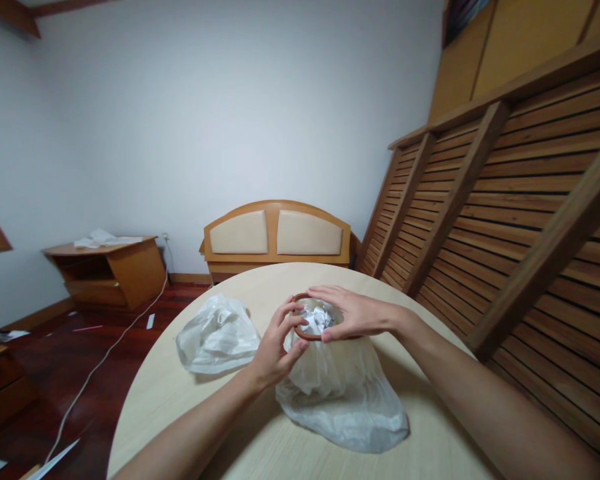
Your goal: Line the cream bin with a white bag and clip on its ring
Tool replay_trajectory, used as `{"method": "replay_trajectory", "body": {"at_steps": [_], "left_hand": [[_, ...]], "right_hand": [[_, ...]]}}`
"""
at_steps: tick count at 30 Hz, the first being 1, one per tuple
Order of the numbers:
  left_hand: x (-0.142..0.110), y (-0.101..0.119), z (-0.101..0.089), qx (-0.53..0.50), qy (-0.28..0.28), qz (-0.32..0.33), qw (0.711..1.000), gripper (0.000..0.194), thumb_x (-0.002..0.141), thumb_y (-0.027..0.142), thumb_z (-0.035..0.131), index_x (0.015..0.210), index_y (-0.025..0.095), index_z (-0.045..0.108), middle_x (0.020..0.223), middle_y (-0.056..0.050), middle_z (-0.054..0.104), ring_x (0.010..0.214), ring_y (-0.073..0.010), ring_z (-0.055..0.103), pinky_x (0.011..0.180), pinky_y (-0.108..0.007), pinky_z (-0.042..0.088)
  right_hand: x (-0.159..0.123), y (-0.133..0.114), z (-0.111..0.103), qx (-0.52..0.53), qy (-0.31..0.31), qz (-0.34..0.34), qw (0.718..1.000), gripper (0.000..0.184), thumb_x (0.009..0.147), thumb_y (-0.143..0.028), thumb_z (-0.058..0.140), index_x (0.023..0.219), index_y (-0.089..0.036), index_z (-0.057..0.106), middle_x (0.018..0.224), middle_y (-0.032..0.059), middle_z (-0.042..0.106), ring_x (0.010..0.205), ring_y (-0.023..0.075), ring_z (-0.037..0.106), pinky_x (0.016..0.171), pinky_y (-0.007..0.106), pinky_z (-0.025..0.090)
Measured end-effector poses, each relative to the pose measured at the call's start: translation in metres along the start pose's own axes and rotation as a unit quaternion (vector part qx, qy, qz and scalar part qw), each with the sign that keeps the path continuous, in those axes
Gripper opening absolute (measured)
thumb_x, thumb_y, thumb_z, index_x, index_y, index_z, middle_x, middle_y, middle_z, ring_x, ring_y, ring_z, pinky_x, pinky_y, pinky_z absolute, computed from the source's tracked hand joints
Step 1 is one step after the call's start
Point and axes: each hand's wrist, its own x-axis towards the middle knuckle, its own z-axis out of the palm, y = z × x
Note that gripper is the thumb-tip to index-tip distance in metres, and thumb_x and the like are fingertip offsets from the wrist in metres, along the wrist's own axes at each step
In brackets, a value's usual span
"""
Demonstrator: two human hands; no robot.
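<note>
A brown ring [305,337] with an oval look lies at the mouth of a thin whitish plastic bag [345,407], whose loose skirt spreads over the table toward me. My left hand [280,343] grips the ring's left side, fingers over the rim and thumb at the near edge. On the opposite side my right hand [357,313] holds the ring, with its fingers along the far edge and its thumb at the near one. Crumpled white and silvery stuff [317,319] shows inside the ring. Whatever lies under the bag is hidden.
A second crumpled plastic bag [217,337] lies left on the round pale table [180,413]. Beyond stands a headboard [275,207]. A slatted wooden frame [490,193] leans at the right. A low cabinet [135,273] and a white cable [110,350] are at the left.
</note>
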Motion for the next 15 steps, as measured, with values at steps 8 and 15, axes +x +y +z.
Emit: {"method": "replay_trajectory", "body": {"at_steps": [8, 15], "left_hand": [[0.003, 0.003, -0.002, 0.015, -0.011, 0.005, 1.0, 0.022, 0.096, 0.037, 0.058, 0.113, 0.024, 0.056, 0.134, -0.013, 0.05, 0.14, -0.0324, 0.038, 0.116, -0.056, 0.032], [0.026, -0.015, 0.0, 0.064, 0.016, -0.03, 0.997, 0.012, 0.095, 0.033, 0.06, 0.096, 0.021, 0.06, 0.118, -0.011, 0.058, 0.122, -0.0266, 0.055, 0.119, -0.054, 0.031]], "right_hand": [[-0.001, -0.003, 0.003, 0.019, 0.037, -0.035, 0.999, 0.087, 0.074, -0.06, 0.079, 0.148, -0.025, 0.049, 0.152, 0.0112, 0.05, 0.141, 0.0351, 0.043, 0.119, 0.052, 0.031], [-0.008, 0.024, 0.016, -0.04, 0.364, 0.023, 0.93, 0.041, 0.101, -0.046, 0.046, 0.131, -0.021, 0.055, 0.133, 0.0135, 0.061, 0.127, 0.0277, 0.054, 0.112, 0.048, 0.039]]}}
